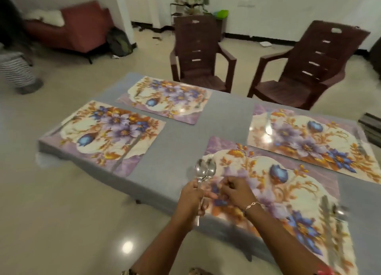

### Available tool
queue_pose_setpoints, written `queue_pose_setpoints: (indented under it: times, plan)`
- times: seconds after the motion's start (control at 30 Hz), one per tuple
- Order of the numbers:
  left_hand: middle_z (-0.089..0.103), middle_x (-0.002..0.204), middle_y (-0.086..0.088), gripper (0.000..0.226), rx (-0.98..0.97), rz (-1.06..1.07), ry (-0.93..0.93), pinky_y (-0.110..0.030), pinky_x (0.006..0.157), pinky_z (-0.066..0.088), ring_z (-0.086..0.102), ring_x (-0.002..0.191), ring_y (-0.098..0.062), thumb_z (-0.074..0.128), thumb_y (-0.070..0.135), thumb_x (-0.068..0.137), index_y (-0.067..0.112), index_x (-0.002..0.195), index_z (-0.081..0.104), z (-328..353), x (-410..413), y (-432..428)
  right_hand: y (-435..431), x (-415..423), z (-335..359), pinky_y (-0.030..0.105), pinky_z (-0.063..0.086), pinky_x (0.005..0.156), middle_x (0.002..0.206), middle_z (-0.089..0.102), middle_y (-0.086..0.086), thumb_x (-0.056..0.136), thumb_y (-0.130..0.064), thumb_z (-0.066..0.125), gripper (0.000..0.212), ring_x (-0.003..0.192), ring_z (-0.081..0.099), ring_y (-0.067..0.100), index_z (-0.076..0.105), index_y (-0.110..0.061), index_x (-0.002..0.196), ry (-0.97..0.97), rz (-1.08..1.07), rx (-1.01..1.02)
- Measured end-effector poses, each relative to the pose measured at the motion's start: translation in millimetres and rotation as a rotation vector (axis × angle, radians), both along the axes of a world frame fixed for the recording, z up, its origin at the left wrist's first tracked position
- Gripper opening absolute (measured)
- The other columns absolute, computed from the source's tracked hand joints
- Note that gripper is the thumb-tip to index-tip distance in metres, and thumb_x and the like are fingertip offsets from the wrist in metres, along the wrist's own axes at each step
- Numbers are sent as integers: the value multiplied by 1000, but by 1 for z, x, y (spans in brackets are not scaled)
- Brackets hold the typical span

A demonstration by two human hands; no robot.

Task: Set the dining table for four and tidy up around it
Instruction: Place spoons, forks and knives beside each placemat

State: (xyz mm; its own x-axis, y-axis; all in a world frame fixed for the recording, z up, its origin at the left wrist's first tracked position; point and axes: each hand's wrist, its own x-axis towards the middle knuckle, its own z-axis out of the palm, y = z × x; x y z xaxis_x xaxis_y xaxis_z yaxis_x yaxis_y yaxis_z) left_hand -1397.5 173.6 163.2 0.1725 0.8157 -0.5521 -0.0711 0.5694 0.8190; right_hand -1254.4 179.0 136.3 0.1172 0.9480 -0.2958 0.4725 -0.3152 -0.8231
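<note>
A low table (pixel 226 118) under a grey cloth carries several floral placemats. My left hand (pixel 192 198) grips a bundle of steel spoons and a fork (pixel 205 170) by the handles, bowls pointing away over the nearest placemat (pixel 288 188). My right hand (pixel 237 190), with a bracelet at the wrist, hovers beside the bundle with curled fingers; whether it pinches a handle is too blurred to tell. A spoon and a fork (pixel 338 215) lie on that placemat's right end. Other placemats lie at the left (pixel 103 134), far left (pixel 165 97) and right (pixel 309 138).
Two brown plastic chairs (pixel 198 54) (pixel 309 68) stand behind the table. A red sofa (pixel 78 27) and a dark bag (pixel 119 43) are at the back left. A person in striped clothing (pixel 18 72) is at the left edge. Shiny tile floor surrounds the table.
</note>
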Motion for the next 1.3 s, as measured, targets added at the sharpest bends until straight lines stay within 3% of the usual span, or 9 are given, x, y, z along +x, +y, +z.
queue_pose_setpoints:
  times: [0.17, 0.33, 0.57, 0.73, 0.8, 0.97, 1.17, 1.3]
  plan:
    - [53, 63, -10, 18, 68, 171, 35, -19, 38, 33, 44, 42, -11, 47, -1, 93, 6, 77, 47, -2, -75, 7, 23, -92, 12, 15, 37, 39, 62, 55, 4, 93, -5, 48, 20, 47, 49, 10, 56, -9, 75, 366, 29, -142]
    - [57, 53, -7, 11, 99, 293, -30, -23, 41, 44, 53, 41, -13, 51, -7, 90, 3, 86, 49, 0, -128, 21, 50, -156, 15, 26, 47, 55, 61, 59, 4, 97, -15, 45, 23, 52, 54, 13, 59, -5, 82, 458, 102, -199]
    - [66, 60, -10, 5, 124, 327, -17, -22, 44, 50, 62, 46, -15, 57, 1, 90, -1, 92, 53, -12, -175, 73, 100, -207, 7, 28, 52, 52, 57, 52, 8, 92, -6, 51, 16, 43, 50, 14, 52, -3, 77, 541, 60, -248]
    - [69, 76, -18, 9, 66, 261, 93, -31, 56, 54, 66, 66, -28, 53, 9, 94, 2, 89, 55, -24, -207, 129, 155, -223, -3, 21, 44, 42, 57, 51, 10, 93, -5, 50, 16, 44, 49, 15, 53, -2, 77, 512, -69, -254]
    - [68, 69, -13, 8, 38, 244, 128, -27, 50, 51, 63, 55, -21, 50, 6, 94, 3, 87, 52, -25, -222, 150, 175, -227, -7, 19, 37, 37, 55, 48, 8, 92, -4, 51, 19, 42, 45, 14, 51, -4, 73, 501, -114, -276]
    - [64, 57, -7, 16, 43, 301, 194, -15, 35, 28, 40, 33, -8, 52, -4, 89, 6, 78, 48, -28, -259, 200, 204, -243, -19, 19, 40, 35, 56, 45, 9, 90, -1, 54, 23, 34, 47, 9, 45, -7, 71, 438, -150, -360]
    - [66, 67, -7, 15, 13, 211, 274, -18, 40, 31, 39, 42, -11, 52, 13, 95, 8, 81, 55, -43, -288, 237, 216, -258, -35, 25, 44, 40, 50, 49, 11, 88, 4, 55, 31, 35, 48, 17, 47, -7, 59, 251, -291, -384]
    - [64, 68, -6, 17, 37, 80, 279, -16, 34, 26, 35, 40, -9, 49, 14, 96, 9, 81, 52, -51, -302, 262, 221, -269, -37, 28, 51, 44, 54, 53, 12, 84, 3, 60, 23, 38, 51, 18, 55, -3, 63, 145, -384, -380]
